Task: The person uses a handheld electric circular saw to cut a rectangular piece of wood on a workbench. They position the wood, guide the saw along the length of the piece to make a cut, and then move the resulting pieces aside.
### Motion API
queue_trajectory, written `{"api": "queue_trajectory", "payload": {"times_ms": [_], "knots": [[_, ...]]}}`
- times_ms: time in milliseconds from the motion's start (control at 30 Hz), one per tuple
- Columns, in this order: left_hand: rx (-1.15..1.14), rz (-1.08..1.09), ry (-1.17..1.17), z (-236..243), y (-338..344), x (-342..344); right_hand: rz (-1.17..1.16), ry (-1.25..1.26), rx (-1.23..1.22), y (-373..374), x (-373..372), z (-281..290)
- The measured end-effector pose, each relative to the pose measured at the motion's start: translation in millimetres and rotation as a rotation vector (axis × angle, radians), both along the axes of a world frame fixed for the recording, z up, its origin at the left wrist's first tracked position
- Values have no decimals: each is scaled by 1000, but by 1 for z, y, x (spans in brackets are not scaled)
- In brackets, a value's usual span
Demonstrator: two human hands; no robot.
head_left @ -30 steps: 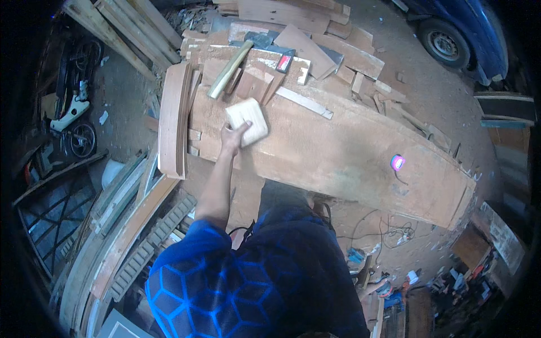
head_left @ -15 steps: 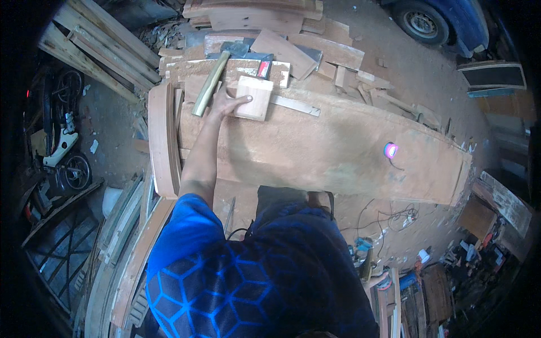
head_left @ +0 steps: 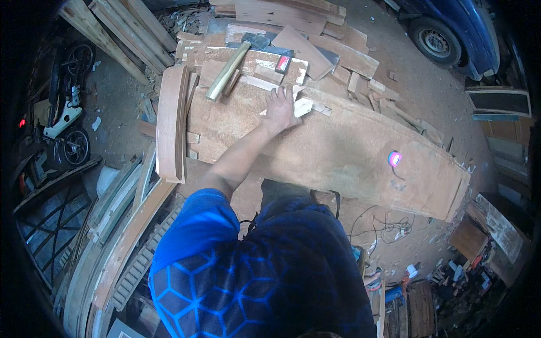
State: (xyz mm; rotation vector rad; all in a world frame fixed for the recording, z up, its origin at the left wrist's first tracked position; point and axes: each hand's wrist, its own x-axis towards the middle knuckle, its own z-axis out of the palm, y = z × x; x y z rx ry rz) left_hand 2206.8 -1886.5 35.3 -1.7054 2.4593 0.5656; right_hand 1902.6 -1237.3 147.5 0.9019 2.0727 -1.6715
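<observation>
Over the long, dusty plywood panel [head_left: 338, 146], my left hand [head_left: 280, 110] has its fingers curled on a pale wooden piece [head_left: 303, 108], largely hidden beneath the palm. A pale round-edged batten [head_left: 228, 70] lies left of the hand. Beyond them sit a small black-and-red object [head_left: 283, 64] and several thin offcuts. A pink-and-blue round object [head_left: 394, 159] with a short dark tail rests toward the panel's right. Beside the right edge of my shirt, a small skin-coloured shape is too indistinct to show my right hand's fingers.
Curved boards [head_left: 171, 121] form the left end of the bench. Scrap boards [head_left: 298, 17] are piled behind it. A motorbike [head_left: 70, 127] stands far left, a blue vehicle [head_left: 473, 34] top right. Cords [head_left: 386, 225] and clutter lie lower right; long planks [head_left: 127, 236] lie lower left.
My left hand has moved rightward over the panel with the pale piece, which was upper face visible earlier and is now mostly covered by the hand. The view has shifted slightly.
</observation>
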Motion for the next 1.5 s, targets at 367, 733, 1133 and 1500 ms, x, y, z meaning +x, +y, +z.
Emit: {"api": "queue_trajectory", "payload": {"times_ms": [367, 733, 1133, 1500], "knots": [[159, -31, 257, 9, 18, -6, -75, 137, -85, 66, -7, -9], [1349, 86, 757, -21, 160, -253, -365, 421, -339, 142, -32, -43], [1393, -267, 501, -6, 317, -758, -141, 103, 90, 181, -266, -49], [556, -741, 252, -16, 327, -922, -147, 71, -51, 217, -339, -90]]}}
